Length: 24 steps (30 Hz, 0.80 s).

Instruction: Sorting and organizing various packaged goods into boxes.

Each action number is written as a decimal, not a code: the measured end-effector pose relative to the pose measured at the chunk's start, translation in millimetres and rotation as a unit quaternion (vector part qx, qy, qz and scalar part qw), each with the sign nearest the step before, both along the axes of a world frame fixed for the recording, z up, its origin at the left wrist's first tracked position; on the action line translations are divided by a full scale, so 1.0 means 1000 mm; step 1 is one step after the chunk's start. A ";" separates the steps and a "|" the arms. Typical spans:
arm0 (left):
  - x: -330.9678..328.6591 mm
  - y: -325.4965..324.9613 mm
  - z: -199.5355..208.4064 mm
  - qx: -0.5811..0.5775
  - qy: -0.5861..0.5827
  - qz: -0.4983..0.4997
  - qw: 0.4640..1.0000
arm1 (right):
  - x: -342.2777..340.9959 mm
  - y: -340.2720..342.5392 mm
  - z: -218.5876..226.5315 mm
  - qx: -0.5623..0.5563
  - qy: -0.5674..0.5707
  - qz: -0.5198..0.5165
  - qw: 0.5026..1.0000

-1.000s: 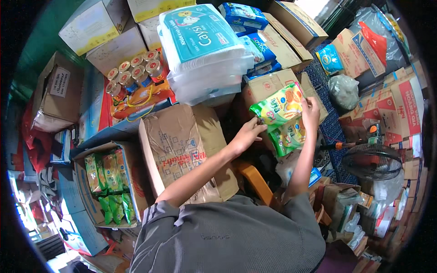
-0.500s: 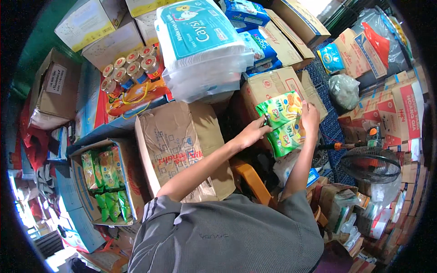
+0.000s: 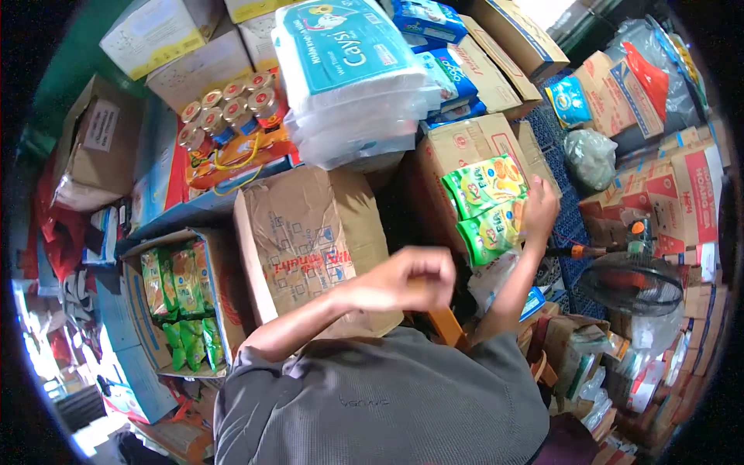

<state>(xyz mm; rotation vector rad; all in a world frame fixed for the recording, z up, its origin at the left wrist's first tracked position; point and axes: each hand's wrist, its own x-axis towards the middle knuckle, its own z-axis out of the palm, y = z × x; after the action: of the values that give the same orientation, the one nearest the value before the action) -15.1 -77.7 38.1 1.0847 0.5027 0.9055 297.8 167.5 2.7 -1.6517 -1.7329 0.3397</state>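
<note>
My right hand [image 3: 540, 209] grips two green snack packets by their right-hand ends, in front of a cardboard carton. The upper packet [image 3: 484, 186] overlaps the lower packet [image 3: 487, 236]; both have orange and yellow pictures. Off to the left of them, above the edge of a large closed carton [image 3: 287, 232], my left hand [image 3: 407, 280] is in the air, apart from the packets. Its fingers look bent but are smeared by motion, and nothing shows in them. Similar packets [image 3: 184, 287] stand in two rows in an open box [image 3: 229, 341] at lower left.
A plastic-wrapped stack of wet-wipe packs [image 3: 349, 54] rises at the far middle. Lidded jars [image 3: 232, 112] stand to its left. A black fan [image 3: 632, 283] is at right, near more cartons [image 3: 659, 186]. An orange plastic chair part [image 3: 446, 325] shows close to me.
My left hand has let go of the packets and moved back toward me and slightly left. My right hand still holds them, with its grip a little farther right.
</note>
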 end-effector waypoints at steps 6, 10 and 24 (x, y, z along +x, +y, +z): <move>-0.027 -0.083 0.088 0.325 -0.196 -0.199 0.903 | -0.066 -0.038 0.035 0.069 0.087 0.060 0.992; -0.048 -0.114 0.105 0.406 -0.108 -0.075 0.904 | -0.116 -0.059 0.053 0.110 0.092 0.139 0.980; -0.031 -0.149 0.141 0.444 -0.038 0.541 0.713 | -0.243 -0.118 0.091 0.171 0.053 0.471 0.864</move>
<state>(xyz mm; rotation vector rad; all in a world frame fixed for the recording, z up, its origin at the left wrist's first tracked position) -46.3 -227.1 179.4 1.5992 0.6523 2.4075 55.1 49.2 93.4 -0.4286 -2.2468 0.5065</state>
